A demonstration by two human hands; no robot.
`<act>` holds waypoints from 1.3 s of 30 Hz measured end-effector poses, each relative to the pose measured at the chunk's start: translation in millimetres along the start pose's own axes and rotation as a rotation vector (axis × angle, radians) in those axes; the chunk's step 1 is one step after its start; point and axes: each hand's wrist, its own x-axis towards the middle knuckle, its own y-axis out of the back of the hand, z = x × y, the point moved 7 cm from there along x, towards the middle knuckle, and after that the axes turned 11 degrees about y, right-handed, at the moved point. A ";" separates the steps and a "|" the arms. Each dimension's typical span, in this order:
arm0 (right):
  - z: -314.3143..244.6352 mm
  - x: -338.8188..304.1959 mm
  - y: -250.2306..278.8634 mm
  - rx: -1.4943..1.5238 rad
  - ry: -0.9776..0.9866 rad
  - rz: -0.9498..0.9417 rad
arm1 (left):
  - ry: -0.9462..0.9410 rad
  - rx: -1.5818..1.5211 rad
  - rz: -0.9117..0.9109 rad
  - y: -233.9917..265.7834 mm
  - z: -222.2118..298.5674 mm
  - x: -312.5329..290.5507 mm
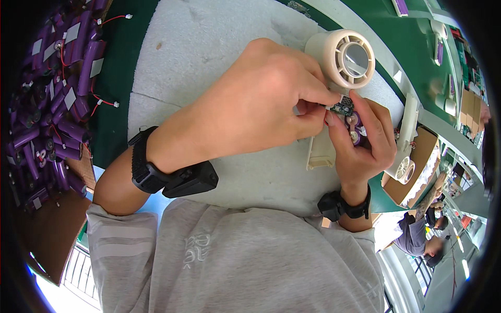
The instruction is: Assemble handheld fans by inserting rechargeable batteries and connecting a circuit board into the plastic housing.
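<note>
Between my two hands is a small green circuit board (344,106). My left hand (261,99) reaches across from the left, with thumb and forefinger pinched on the board's near edge; a bit of white shows at those fingertips. My right hand (371,138) is closed around a battery pack with purple cells (356,130), its forefinger and thumb close to the board. Just beyond the fingers lies a cream fan housing (339,57) with a round, vented head. Part of a cream shell piece (320,154) shows below my hands; the rest is hidden.
A white foam mat (209,47) covers the green table before me. At the left, a cardboard box (52,229) holds many purple battery packs (57,99) with red wires. More cream housings (402,167) and an open carton (420,167) stand to the right. A co-worker (420,235) sits farther off.
</note>
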 end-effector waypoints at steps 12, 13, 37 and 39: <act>-0.9 0.7 1.5 0.000 -0.014 0.033 | -0.049 0.009 0.063 -1.6 -0.2 -1.4; -2.3 1.0 2.1 -0.001 -0.011 0.034 | -0.059 -0.015 0.070 -1.2 0.2 -1.4; 16.0 -4.5 5.2 0.181 -0.313 -0.044 | 0.161 -0.046 0.009 -19.2 -11.1 -5.8; 13.0 0.1 5.6 0.147 -0.259 -0.093 | 0.169 -0.046 0.008 -19.4 -10.9 -6.1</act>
